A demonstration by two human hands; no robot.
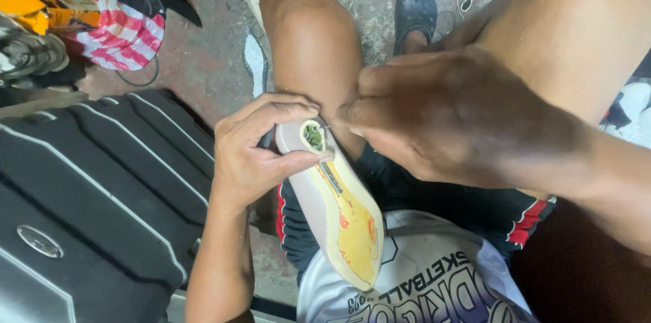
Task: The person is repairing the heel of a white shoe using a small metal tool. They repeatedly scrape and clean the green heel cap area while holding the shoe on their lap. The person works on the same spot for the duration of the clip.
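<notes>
Yellow-lined shoe sole (342, 218) gripped by left hand (254, 153); right hand (441, 116) pinches a thin needle (327, 126) at its heel cavity (313, 136).

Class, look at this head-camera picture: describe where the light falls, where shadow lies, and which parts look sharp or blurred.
Head view: light falls brightest on the knee and the yellow shoe sole; the right hand is close to the lens, dark and slightly soft; the left hand is sharper and evenly lit; the black ribbed suitcase carries a dull sheen; the lower right corner sinks into shadow.
</notes>
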